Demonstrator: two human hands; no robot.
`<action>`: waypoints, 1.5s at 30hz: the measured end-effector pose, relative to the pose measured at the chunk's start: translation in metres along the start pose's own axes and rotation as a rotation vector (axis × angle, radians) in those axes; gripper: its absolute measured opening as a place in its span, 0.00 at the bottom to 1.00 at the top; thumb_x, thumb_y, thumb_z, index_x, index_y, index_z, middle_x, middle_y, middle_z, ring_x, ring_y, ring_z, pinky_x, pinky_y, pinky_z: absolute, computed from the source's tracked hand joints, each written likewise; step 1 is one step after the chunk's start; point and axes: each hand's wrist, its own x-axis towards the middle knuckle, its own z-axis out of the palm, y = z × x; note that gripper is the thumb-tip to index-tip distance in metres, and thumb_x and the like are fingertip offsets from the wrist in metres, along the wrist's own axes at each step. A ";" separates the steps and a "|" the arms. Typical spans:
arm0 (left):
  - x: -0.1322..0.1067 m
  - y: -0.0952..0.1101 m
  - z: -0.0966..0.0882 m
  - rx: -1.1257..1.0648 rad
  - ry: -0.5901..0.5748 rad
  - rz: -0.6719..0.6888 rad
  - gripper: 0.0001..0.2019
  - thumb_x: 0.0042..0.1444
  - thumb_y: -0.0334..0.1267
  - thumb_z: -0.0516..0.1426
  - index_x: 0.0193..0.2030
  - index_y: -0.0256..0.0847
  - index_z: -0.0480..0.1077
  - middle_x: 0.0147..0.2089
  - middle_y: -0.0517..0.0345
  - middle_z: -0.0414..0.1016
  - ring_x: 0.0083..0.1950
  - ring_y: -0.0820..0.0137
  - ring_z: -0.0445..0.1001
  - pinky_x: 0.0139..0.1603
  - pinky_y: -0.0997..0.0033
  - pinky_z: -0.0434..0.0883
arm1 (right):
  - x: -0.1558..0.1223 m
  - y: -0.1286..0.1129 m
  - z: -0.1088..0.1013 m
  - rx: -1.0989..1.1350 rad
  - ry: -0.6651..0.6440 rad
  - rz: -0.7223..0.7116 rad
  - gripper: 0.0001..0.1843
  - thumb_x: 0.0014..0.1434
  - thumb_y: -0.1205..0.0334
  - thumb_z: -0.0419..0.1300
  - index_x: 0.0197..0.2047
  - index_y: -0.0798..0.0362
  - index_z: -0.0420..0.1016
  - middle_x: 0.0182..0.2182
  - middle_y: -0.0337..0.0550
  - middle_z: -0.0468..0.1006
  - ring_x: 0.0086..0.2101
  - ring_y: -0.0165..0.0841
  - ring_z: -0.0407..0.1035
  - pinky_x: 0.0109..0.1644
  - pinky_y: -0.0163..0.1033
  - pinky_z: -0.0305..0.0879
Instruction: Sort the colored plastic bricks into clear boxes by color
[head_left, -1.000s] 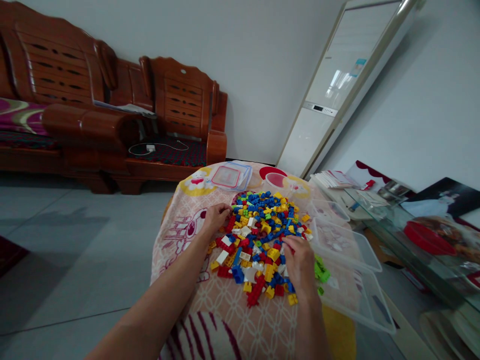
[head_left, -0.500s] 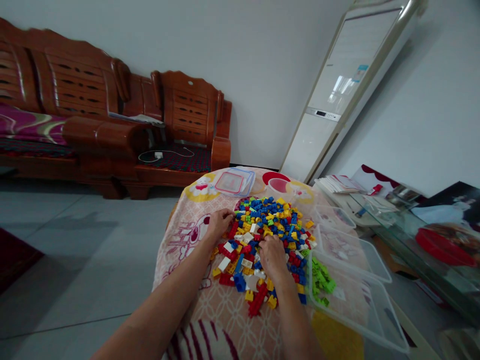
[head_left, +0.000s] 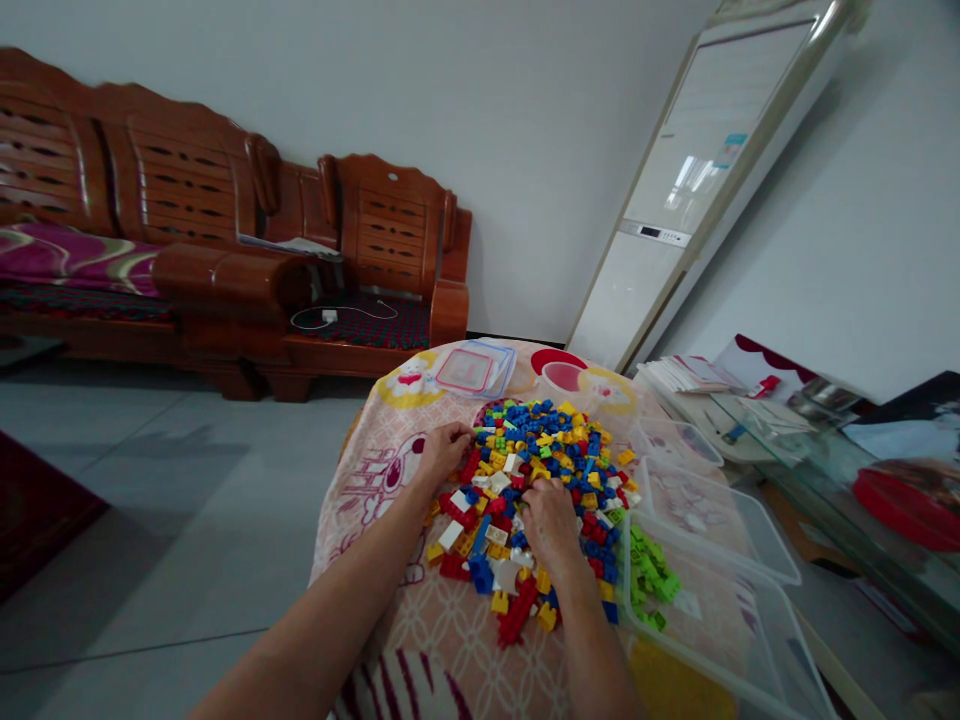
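Note:
A heap of red, blue, yellow, white and green toy building bricks (head_left: 536,430) spreads across a round table covered by a patterned cloth (head_left: 480,625). At the heap's left edge is my left hand (head_left: 448,450), its fingers bent and closed beside the bricks; whatever they pinch is too small to make out. My right hand (head_left: 550,515) reaches into the middle of the heap, palm down. Its fingers curl in among the bricks, and their tips are partly hidden. Light green bricks (head_left: 651,575) lie in a clear plastic box (head_left: 724,625) to the right.
Two more clear boxes, a long one (head_left: 739,515) and a smaller one (head_left: 682,442), line the table's right side. Flat lids (head_left: 465,370) and a red round piece (head_left: 556,358) lie at the back. A glass-topped table (head_left: 817,470) stands close on the right.
The view has shifted slightly, so the scene sits a little lower and farther right. Both hands stay at nearly the same places on the heap, with only small finger movements.

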 end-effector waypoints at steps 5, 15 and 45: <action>0.002 -0.004 0.002 0.020 -0.004 0.012 0.12 0.50 0.39 0.52 0.33 0.38 0.75 0.26 0.58 0.76 0.28 0.70 0.73 0.30 0.73 0.67 | 0.001 0.004 0.004 0.066 0.009 0.012 0.07 0.54 0.70 0.58 0.31 0.53 0.77 0.36 0.45 0.74 0.43 0.38 0.63 0.48 0.40 0.54; -0.003 0.006 -0.001 0.064 -0.001 -0.004 0.12 0.49 0.39 0.53 0.33 0.38 0.75 0.27 0.58 0.77 0.30 0.69 0.73 0.32 0.73 0.67 | -0.013 0.011 -0.011 0.364 0.197 0.022 0.07 0.53 0.73 0.57 0.27 0.53 0.73 0.31 0.42 0.75 0.37 0.35 0.66 0.44 0.36 0.58; -0.001 0.003 -0.006 0.060 -0.034 0.000 0.13 0.47 0.44 0.53 0.33 0.39 0.75 0.29 0.56 0.78 0.32 0.66 0.75 0.34 0.71 0.69 | -0.115 0.085 -0.026 0.290 0.431 0.423 0.22 0.61 0.49 0.50 0.40 0.56 0.79 0.37 0.52 0.80 0.38 0.40 0.73 0.43 0.42 0.68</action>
